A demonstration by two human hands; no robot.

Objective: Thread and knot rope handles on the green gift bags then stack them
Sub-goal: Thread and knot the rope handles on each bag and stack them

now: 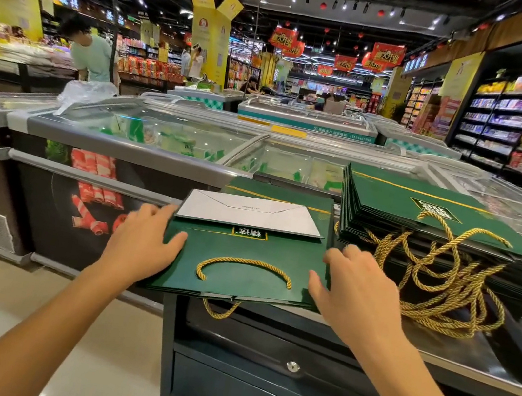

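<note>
Green gift bag [242, 257] flat on table [434, 351] w/ gold rope handle [246, 266] threaded. L hand [141, 243] & R hand [356, 283] apart, loose fingers touching its side edges. Bag stack [422, 218] just to the right.

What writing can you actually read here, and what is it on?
"精选", probably, seen upside down: gold-framed label on the front green gift bag.
Label on the stacked bags: too blurred.
Red hanging banners: yellow characters, blurred.
Freezer strip: small digits, unreadable.
White envelope: one tiny line, unreadable.
</note>
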